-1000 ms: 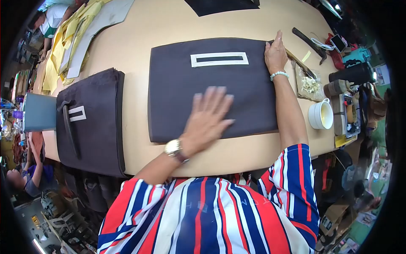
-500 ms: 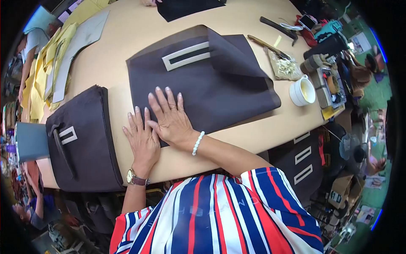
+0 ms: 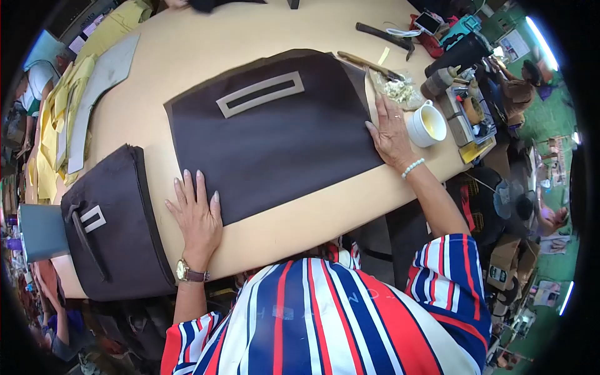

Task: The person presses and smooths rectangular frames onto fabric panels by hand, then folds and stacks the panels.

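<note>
A dark brown sheet (image 3: 269, 150) of material lies flat on the table, with a beige rectangular frame (image 3: 298, 82) around a dark slot in its upper part. My left hand (image 3: 200, 215) rests palm down at the sheet's lower left corner, fingers spread, partly on the bare tabletop. At the right edge of the sheet, my right hand (image 3: 393, 136) lies flat with its fingers stretched out and the thumb touching the edge. Close beside that hand stands a white cup (image 3: 427, 128) with something yellowish inside.
To the left is a stack of dark sheets (image 3: 125, 250) with a dark hammer-like tool (image 3: 92, 247) on top. Yellow pieces (image 3: 53, 131) lie behind it. A hammer (image 3: 384, 37), a brush-like stick (image 3: 369, 64) and a tool tray (image 3: 459, 122) are at the right.
My right hand has moved right, from beside my left hand to the sheet's right edge. The sheet's folded upper right part now lies flat. My left hand stays at the lower left.
</note>
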`<state>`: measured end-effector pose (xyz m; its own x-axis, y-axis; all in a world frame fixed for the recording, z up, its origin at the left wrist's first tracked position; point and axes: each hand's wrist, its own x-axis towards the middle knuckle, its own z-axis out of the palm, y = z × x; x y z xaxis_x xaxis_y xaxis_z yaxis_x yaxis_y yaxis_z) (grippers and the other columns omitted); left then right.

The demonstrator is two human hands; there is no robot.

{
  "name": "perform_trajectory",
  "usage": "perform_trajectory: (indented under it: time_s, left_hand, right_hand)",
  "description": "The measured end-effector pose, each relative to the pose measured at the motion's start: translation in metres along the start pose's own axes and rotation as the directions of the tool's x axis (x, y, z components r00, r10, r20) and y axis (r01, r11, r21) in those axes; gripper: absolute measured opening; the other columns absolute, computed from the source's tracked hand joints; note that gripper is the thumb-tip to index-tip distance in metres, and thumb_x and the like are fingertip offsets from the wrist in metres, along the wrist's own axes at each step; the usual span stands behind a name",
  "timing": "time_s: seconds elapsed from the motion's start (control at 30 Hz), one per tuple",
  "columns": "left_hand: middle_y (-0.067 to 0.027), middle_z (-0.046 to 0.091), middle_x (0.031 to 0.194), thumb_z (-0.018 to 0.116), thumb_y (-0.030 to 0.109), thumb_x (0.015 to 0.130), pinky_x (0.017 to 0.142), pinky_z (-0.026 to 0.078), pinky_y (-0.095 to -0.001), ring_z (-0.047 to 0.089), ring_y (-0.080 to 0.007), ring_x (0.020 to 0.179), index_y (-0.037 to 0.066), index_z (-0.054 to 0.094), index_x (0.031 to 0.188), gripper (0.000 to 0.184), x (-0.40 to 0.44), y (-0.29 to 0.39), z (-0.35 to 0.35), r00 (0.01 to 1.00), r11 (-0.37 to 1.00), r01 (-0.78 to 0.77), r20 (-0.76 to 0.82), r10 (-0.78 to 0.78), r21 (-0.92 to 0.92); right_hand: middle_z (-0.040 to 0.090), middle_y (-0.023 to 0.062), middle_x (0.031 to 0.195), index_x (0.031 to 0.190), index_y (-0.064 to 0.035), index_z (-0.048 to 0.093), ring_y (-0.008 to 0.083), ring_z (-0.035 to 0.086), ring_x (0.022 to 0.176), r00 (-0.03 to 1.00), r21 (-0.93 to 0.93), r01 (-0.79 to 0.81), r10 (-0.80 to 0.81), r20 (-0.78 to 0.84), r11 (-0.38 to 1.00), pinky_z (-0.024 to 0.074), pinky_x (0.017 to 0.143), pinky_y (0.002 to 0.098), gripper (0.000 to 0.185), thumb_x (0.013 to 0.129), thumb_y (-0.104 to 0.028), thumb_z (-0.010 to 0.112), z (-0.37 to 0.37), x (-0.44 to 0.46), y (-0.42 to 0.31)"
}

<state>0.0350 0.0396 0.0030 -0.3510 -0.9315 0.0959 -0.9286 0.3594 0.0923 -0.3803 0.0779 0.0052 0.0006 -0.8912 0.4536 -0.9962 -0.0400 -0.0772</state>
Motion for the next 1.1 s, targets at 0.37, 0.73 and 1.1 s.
perform_trajectory:
  time_s: [0.37,0.73,1.1]
  left_hand:
    - [-0.0152,0.051,0.108,0.056,0.018,0.078,0.093,0.035,-0.0433,0.044,-0.0303,0.111,0.004,0.055,0.111,0.036,0.096,0.038,-0.004,0.979,0.98,-0.173,-0.13,0.16,-0.098]
    - [-0.0156,0.053,0.107,0.053,0.033,0.082,0.093,0.034,-0.0535,0.05,-0.0301,0.103,0.011,0.044,0.13,0.053,0.136,0.056,0.002,0.954,0.959,-0.278,-0.138,0.267,-0.062]
    - [-0.0114,0.052,0.113,0.059,0.037,0.082,0.092,0.035,-0.0523,0.048,-0.0276,0.106,0.008,0.045,0.128,0.056,0.139,0.065,0.0,0.967,0.967,-0.245,-0.096,0.238,-0.072]
  right_hand:
    - [0.045,0.0247,0.12,0.137,-0.0084,0.032,0.0426,0.03,0.128,0.944,0.178,0.079,-0.017,-0.329,0.981,0.0152,0.104,0.0572,0.059,0.081,-0.009,0.048,0.009,0.034,-0.164]
    - [0.008,0.0387,0.14,0.139,-0.0103,-0.021,0.0525,0.003,0.132,0.847,0.37,0.25,-0.018,-0.531,0.895,-0.0077,0.103,0.0597,0.091,0.08,-0.002,0.048,-0.045,0.045,-0.216]
    - [0.038,0.0281,0.129,0.14,0.0066,0.005,0.0413,0.039,0.116,0.977,0.434,-0.113,0.179,-0.115,0.894,0.023,0.101,0.0554,0.079,0.087,-0.033,0.05,0.059,0.09,-0.182]
